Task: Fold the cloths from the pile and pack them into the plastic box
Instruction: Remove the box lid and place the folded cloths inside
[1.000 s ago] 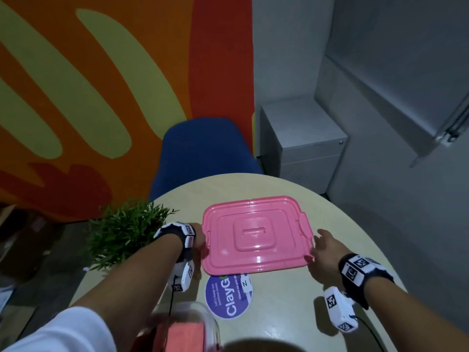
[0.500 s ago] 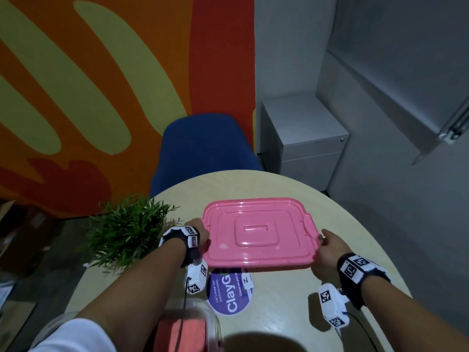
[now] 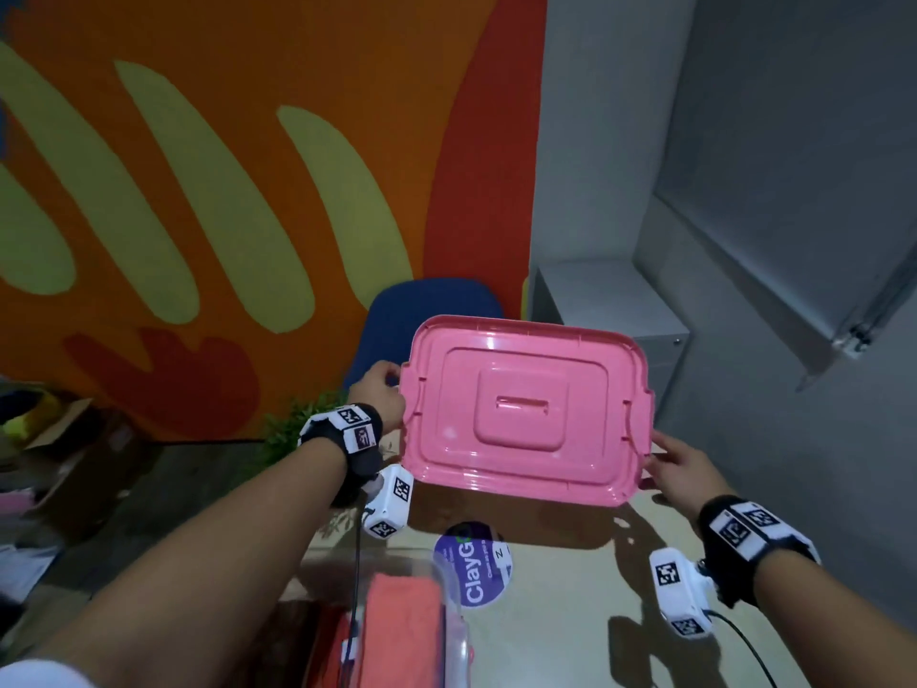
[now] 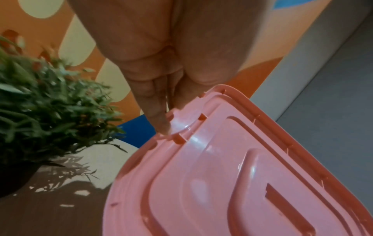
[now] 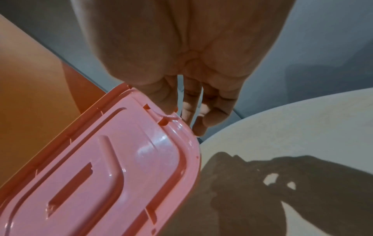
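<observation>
Above the round table, a pink lid hangs in the air, tilted with its far edge raised, held at its two short ends. The left hand pinches the left end tab, fingers curled onto the rim; the right hand grips the right end, its fingers wrapped behind the edge. Near the person's body stands the clear plastic box, with a folded coral cloth lying inside. A purple round sticker sits on the table just beyond the box, a green plant stands to the left, and a blue chair stands behind.
</observation>
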The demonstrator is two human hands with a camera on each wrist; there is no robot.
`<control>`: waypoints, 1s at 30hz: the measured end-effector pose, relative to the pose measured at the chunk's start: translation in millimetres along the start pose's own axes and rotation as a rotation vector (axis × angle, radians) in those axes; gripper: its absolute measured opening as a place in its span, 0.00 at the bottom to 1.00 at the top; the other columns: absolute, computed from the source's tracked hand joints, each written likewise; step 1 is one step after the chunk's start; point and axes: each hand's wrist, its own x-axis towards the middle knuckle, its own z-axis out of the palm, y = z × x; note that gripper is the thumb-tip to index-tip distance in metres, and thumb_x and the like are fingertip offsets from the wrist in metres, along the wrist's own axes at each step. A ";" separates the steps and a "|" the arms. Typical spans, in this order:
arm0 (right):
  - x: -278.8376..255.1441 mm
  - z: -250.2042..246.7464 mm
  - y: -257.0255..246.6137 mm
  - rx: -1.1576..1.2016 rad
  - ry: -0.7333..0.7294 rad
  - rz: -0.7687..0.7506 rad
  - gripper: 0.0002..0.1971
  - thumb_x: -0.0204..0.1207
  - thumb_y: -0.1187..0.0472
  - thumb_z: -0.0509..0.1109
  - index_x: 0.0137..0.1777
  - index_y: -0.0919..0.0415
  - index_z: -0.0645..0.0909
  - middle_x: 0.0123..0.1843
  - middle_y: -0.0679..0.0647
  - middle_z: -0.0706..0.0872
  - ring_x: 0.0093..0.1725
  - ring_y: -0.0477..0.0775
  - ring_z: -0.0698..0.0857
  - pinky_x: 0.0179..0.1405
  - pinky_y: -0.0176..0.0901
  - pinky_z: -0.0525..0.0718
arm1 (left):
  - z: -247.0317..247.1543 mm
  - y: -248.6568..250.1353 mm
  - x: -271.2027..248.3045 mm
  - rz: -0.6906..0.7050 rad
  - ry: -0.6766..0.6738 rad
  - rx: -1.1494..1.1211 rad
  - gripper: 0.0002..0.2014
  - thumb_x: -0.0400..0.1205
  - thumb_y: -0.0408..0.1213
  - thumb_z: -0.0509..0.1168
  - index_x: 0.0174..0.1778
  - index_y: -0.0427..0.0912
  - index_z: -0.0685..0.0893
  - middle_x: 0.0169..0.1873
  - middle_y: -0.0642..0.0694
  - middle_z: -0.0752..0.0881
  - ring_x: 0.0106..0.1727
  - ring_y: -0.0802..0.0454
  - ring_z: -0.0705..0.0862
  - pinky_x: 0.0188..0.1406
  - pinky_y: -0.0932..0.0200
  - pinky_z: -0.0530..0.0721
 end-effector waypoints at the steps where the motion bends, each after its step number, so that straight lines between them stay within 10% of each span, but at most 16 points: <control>1: -10.2 2.4 -7.2 0.069 0.009 0.009 0.21 0.85 0.62 0.63 0.77 0.46 0.75 0.52 0.54 0.91 0.51 0.63 0.89 0.48 0.51 0.82 | -12.0 -1.9 -8.4 0.010 -0.005 -0.067 0.10 0.80 0.42 0.61 0.56 0.55 0.77 0.50 0.44 0.87 0.48 0.39 0.87 0.45 0.49 0.87; 7: -90.1 30.9 -42.3 0.581 -0.050 0.080 0.38 0.83 0.29 0.42 0.74 0.57 0.75 0.63 0.59 0.83 0.65 0.69 0.83 0.71 0.65 0.77 | -92.4 -5.3 -96.8 0.115 -0.123 -0.425 0.25 0.91 0.55 0.41 0.65 0.44 0.77 0.59 0.46 0.84 0.61 0.44 0.82 0.67 0.42 0.77; 13: -157.5 85.4 -31.8 0.765 -0.178 0.126 0.51 0.73 0.20 0.44 0.74 0.65 0.73 0.66 0.66 0.83 0.70 0.64 0.79 0.78 0.62 0.67 | -153.3 -100.9 -145.9 -0.056 -0.190 -0.745 0.45 0.78 0.73 0.41 0.81 0.43 0.68 0.75 0.40 0.78 0.79 0.43 0.72 0.83 0.42 0.62; 19: -219.1 144.6 -25.3 0.696 -0.235 0.079 0.15 0.71 0.42 0.72 0.52 0.49 0.83 0.52 0.51 0.86 0.54 0.53 0.82 0.59 0.50 0.75 | -180.1 -193.8 -192.2 -0.107 -0.241 -0.836 0.26 0.89 0.54 0.52 0.76 0.41 0.75 0.70 0.44 0.78 0.71 0.49 0.76 0.76 0.49 0.68; 21: -229.8 152.4 -15.9 0.692 -0.284 0.083 0.17 0.57 0.51 0.74 0.47 0.54 0.85 0.48 0.54 0.86 0.50 0.57 0.82 0.54 0.52 0.76 | -183.2 -216.9 -208.0 -0.138 -0.243 -0.844 0.13 0.88 0.36 0.56 0.66 0.38 0.78 0.62 0.40 0.81 0.57 0.47 0.80 0.59 0.51 0.76; 24: -243.2 168.0 -8.7 0.586 -0.363 0.043 0.30 0.55 0.60 0.70 0.60 0.70 0.84 0.52 0.68 0.83 0.48 0.66 0.82 0.48 0.52 0.81 | -181.9 -255.0 -227.0 -0.150 -0.294 -0.678 0.27 0.80 0.20 0.59 0.77 0.36 0.70 0.66 0.42 0.81 0.58 0.48 0.82 0.55 0.54 0.79; 27: -245.3 189.7 -7.4 0.464 -0.249 0.009 0.23 0.67 0.69 0.68 0.64 0.70 0.78 0.53 0.70 0.85 0.41 0.67 0.87 0.41 0.54 0.85 | -173.8 -279.9 -231.5 -0.062 -0.251 -0.423 0.40 0.75 0.26 0.71 0.83 0.36 0.63 0.78 0.43 0.71 0.72 0.47 0.76 0.71 0.52 0.74; 30: -242.6 202.0 -1.6 0.286 -0.174 0.006 0.27 0.74 0.71 0.72 0.70 0.56 0.70 0.60 0.66 0.84 0.44 0.68 0.91 0.42 0.59 0.90 | -166.7 -280.8 -235.1 0.097 -0.288 -0.123 0.32 0.69 0.44 0.74 0.70 0.58 0.74 0.68 0.49 0.82 0.67 0.47 0.81 0.69 0.50 0.77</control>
